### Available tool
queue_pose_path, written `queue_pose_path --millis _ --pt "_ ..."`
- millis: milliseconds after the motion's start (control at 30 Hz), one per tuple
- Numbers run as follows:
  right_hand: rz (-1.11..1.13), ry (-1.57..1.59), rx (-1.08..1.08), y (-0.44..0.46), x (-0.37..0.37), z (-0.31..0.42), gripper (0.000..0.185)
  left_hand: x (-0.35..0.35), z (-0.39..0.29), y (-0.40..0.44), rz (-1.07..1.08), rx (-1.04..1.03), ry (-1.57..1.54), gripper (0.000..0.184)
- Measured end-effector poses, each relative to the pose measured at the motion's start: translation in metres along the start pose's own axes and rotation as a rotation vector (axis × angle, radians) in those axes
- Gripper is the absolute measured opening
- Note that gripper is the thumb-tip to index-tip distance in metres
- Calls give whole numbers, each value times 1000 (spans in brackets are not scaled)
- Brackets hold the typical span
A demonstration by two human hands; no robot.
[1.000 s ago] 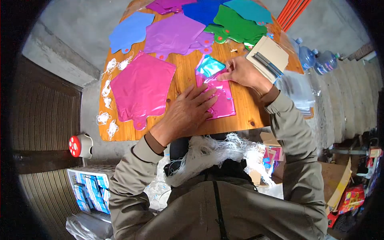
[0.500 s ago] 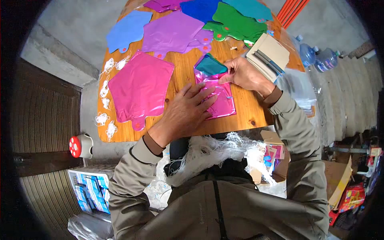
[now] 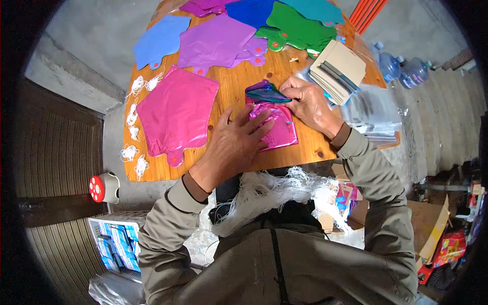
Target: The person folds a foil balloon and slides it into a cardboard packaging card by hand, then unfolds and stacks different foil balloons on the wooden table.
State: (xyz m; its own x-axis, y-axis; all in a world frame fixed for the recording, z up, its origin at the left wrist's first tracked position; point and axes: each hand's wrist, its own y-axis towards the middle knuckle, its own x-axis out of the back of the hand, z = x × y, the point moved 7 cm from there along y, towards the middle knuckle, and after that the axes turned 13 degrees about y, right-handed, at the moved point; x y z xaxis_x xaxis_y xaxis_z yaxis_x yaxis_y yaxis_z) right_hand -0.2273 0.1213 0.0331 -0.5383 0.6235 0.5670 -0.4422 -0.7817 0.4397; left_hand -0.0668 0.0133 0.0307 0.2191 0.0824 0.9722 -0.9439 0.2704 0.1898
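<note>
One tangle of white string [image 3: 264,195] lies on the lap, below the near edge of the wooden table [image 3: 320,147]. Above that edge, one folded pink packet [image 3: 279,133] lies flat on the wood. The left hand [image 3: 235,141] is spread wide, palm down, its fingertips on the left part of the packet. The right hand [image 3: 314,105] holds a narrow pinch, thumb against fingers, on the right end of the teal flap [image 3: 268,95] at the packet's far end.

Compared with the earlier frames, the flap is folded into a narrower, darker band, having stood taller and shown a broader face. The right hand remains at its end.

To the left lies one large pink sheet [image 3: 178,112], clear of both hands. Six white string bundles [image 3: 129,152] line the table's left edge. One stack of cards [image 3: 345,61], topped by a dark strip [image 3: 339,76], sits just beyond the right hand and limits space on that side. Clear plastic [image 3: 373,114] lies beside the stack.

Farther back are one light blue sheet [image 3: 161,41], overlapping lilac sheets [image 3: 216,40], overlapping green sheets [image 3: 307,31] and blue, teal and magenta pieces. At least two water bottles [image 3: 414,75] stand beyond the table.
</note>
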Motion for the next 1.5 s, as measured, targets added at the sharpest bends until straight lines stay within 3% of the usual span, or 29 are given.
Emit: queue_pose_path --millis 233,433,733,1033,1133,1167,1267,1300,1400,1500 --pt "13 -62 138 -3 1 10 19 4 -2 -1 -16 19 40 53" --pt "52 108 -189 6 1 0 13 12 -3 2 -77 4 39 51" --pt "59 137 -228 6 -2 -9 16 5 -1 0 -91 8 -3 53" --pt "111 107 -108 23 -7 8 22 5 -3 -1 -88 21 -5 55" --pt "120 123 -181 22 -9 7 21 4 -2 0 -88 20 4 57" --pt "231 -7 -201 19 -10 7 18 3 -2 0 -87 20 5 57" --pt "177 153 61 5 -12 22 25 3 -1 -3 -117 24 13 51" --pt "204 69 89 0 -14 23 39 4 -2 -2 -96 16 20 49" --pt "228 -21 233 -10 -14 30 52 8 -3 -1 -76 -2 34 42" --pt "271 -38 272 -11 -15 28 54 10 -2 -2 -145 8 15 36"
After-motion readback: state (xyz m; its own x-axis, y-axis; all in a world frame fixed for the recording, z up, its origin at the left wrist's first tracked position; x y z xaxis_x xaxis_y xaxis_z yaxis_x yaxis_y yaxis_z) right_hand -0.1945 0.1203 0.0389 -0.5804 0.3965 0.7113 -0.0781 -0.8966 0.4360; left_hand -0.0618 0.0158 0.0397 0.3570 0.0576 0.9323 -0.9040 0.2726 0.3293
